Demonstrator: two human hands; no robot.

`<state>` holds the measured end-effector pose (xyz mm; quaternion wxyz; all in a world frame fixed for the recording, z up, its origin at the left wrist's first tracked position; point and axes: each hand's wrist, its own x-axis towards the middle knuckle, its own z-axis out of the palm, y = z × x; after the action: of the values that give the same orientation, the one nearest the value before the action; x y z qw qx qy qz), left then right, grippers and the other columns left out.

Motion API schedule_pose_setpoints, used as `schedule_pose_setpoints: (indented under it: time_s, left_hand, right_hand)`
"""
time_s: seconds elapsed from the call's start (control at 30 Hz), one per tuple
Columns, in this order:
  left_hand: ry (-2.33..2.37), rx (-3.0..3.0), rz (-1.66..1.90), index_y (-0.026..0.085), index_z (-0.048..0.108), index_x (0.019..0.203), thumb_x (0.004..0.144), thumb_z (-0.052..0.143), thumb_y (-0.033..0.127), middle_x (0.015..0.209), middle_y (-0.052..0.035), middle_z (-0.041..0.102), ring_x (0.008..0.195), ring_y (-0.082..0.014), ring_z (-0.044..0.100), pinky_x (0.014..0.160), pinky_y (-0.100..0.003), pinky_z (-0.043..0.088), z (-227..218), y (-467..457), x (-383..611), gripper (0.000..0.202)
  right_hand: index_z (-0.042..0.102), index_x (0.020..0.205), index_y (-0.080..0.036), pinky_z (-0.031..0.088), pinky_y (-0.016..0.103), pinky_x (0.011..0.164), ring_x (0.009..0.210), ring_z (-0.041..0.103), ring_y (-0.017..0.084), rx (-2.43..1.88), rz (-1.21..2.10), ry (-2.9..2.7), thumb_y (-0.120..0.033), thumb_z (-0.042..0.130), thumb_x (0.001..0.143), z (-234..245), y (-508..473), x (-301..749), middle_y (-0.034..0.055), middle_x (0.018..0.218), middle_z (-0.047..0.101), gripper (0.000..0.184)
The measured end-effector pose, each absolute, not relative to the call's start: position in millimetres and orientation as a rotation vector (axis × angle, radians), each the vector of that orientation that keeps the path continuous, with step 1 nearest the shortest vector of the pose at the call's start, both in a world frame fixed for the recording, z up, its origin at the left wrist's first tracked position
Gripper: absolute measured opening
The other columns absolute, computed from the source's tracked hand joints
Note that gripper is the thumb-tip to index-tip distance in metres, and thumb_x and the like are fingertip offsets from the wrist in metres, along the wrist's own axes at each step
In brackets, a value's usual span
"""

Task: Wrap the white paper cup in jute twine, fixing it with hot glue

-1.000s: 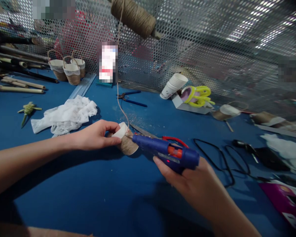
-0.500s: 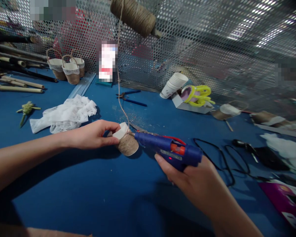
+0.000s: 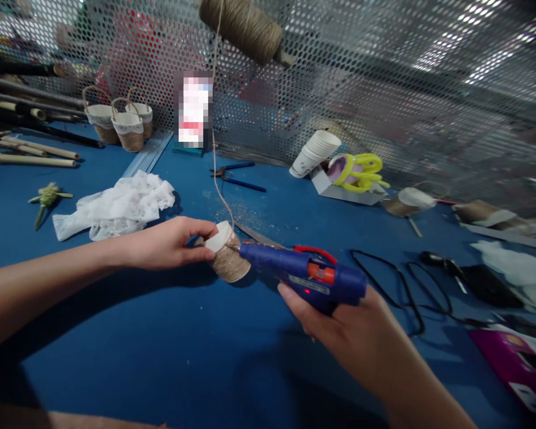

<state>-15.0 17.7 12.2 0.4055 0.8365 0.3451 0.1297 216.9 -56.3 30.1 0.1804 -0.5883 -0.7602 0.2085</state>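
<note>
My left hand (image 3: 183,243) pinches the white rim of a small paper cup (image 3: 230,264) wrapped in brown twine. The cup lies tilted just above or on the blue table. A strand of twine (image 3: 215,161) runs down to it from a large spool (image 3: 245,28) at the top. In my right hand (image 3: 339,325) is a blue glue gun (image 3: 295,268) with a small red light lit. Its nozzle touches or almost touches the twine near the cup's rim. Behind the gun lie scissors (image 3: 261,237) with red handles, partly hidden by it.
White lace (image 3: 118,205) lies left of the cup. Pliers (image 3: 236,179) rest behind it. Several stacked paper cups (image 3: 315,154) and yellow-handled scissors (image 3: 360,173) sit at the back. Small handled baskets (image 3: 128,131) stand back left. A black cord (image 3: 395,274) loops on the right.
The glue gun's nozzle has shifted slightly left and down along the cup's twine. My left hand and the cup have hardly moved.
</note>
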Motion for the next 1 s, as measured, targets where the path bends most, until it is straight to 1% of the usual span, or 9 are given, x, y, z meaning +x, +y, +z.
schedule_pose_setpoints:
  time_s: [0.17,0.27,0.33,0.5,0.63,0.7,0.8,0.9,1.0]
  left_hand:
    - [0.887,2.079,0.349,0.013,0.056,0.088,0.08,0.046,0.025,0.083,-0.0025,0.061,0.076,-0.0141,0.054,0.066,-0.022,0.04,12,17,-14,0.017]
    - [0.864,2.071,0.365,0.013,0.056,0.087,0.08,0.046,0.023,0.083,-0.0021,0.061,0.075,-0.0132,0.054,0.066,-0.021,0.04,13,17,-13,0.016]
    - [0.852,2.073,0.369,0.013,0.055,0.088,0.08,0.046,0.023,0.085,-0.0021,0.061,0.076,-0.0128,0.054,0.067,-0.02,0.04,14,17,-13,0.016]
    - [0.883,2.084,0.339,0.012,0.056,0.089,0.08,0.046,0.024,0.086,-0.0033,0.061,0.078,-0.0144,0.055,0.068,-0.021,0.04,13,17,-14,0.018]
    - [0.872,2.071,0.366,0.014,0.057,0.088,0.08,0.047,0.025,0.086,-0.0021,0.062,0.078,-0.0144,0.056,0.067,-0.02,0.039,14,17,-14,0.017]
    - [0.846,2.062,0.389,0.015,0.057,0.09,0.079,0.047,0.024,0.088,-0.0016,0.063,0.079,-0.014,0.056,0.068,-0.02,0.039,14,16,-14,0.017]
    - [0.853,2.063,0.393,0.015,0.057,0.09,0.08,0.047,0.024,0.088,-0.0021,0.063,0.079,-0.0143,0.056,0.068,-0.021,0.039,13,17,-14,0.017]
    - [0.876,2.099,0.355,0.013,0.056,0.088,0.08,0.046,0.026,0.085,-0.0029,0.062,0.077,-0.0146,0.055,0.066,-0.021,0.04,11,18,-15,0.018]
    - [0.858,2.146,0.335,0.013,0.055,0.089,0.081,0.045,0.028,0.083,-0.0032,0.061,0.075,-0.0143,0.055,0.065,-0.022,0.04,8,20,-17,0.02]
  right_hand:
    - [0.045,0.056,-0.023,0.038,0.024,0.038,0.035,0.042,0.011,-1.633,0.534,-2.121,-0.035,0.049,0.076,30,-56,215,-0.0043,0.04,0.045,0.024]
    - [0.051,0.064,-0.022,0.042,0.024,0.042,0.039,0.044,0.011,-1.581,0.609,-2.155,-0.033,0.049,0.076,30,-57,212,-0.0036,0.047,0.05,0.016]
    - [0.052,0.063,-0.022,0.044,0.023,0.045,0.043,0.046,0.011,-1.562,0.623,-2.165,-0.032,0.049,0.076,30,-58,212,-0.0028,0.05,0.052,0.017]
    - [0.049,0.062,-0.022,0.04,0.024,0.039,0.036,0.041,0.01,-1.653,0.601,-2.098,-0.036,0.049,0.075,29,-58,214,-0.0046,0.043,0.045,0.02]
    - [0.053,0.066,-0.023,0.046,0.026,0.05,0.049,0.052,0.014,-1.631,0.611,-2.1,-0.034,0.051,0.074,30,-59,211,-0.0012,0.054,0.057,0.014]
    - [0.053,0.065,-0.023,0.047,0.027,0.054,0.053,0.054,0.015,-1.615,0.636,-2.109,-0.033,0.05,0.074,31,-60,208,-0.0005,0.059,0.06,0.013]
    - [0.051,0.063,-0.024,0.046,0.026,0.05,0.049,0.052,0.014,-1.623,0.627,-2.106,-0.035,0.05,0.074,30,-60,209,-0.0011,0.055,0.057,0.016]
    - [0.048,0.059,-0.023,0.043,0.025,0.042,0.039,0.046,0.012,-1.647,0.557,-2.09,-0.037,0.049,0.075,28,-58,214,-0.0028,0.046,0.05,0.02]
    - [0.043,0.052,-0.023,0.041,0.025,0.041,0.034,0.044,0.011,-1.658,0.503,-2.082,-0.036,0.05,0.074,28,-54,219,-0.004,0.038,0.045,0.027]
